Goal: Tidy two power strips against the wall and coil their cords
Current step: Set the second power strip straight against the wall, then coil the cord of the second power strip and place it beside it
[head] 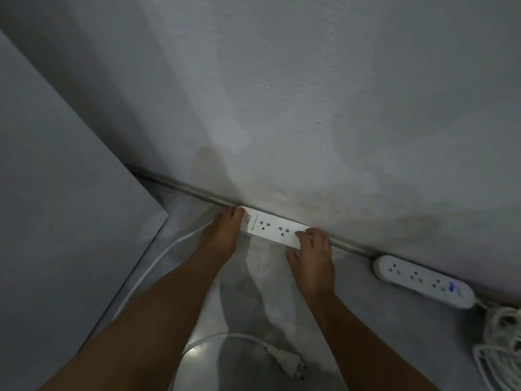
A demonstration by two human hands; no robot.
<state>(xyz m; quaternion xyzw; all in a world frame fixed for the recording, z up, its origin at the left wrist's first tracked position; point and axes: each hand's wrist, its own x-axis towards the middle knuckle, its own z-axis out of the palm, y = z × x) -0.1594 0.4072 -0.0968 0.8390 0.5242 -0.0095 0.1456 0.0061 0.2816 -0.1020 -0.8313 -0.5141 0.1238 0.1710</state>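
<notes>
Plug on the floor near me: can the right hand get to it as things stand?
Probably yes. The plug lies on the floor with nothing over it. The right hand, now on the rectangular strip by the wall, would need to draw back toward the person.

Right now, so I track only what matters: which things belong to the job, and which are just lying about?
Job: flat strip, its loose cord, plug, oval strip, coiled cord.
Lying about: grey panel, at left.

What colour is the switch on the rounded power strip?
Blue; the switch shows best in the head view.
</notes>
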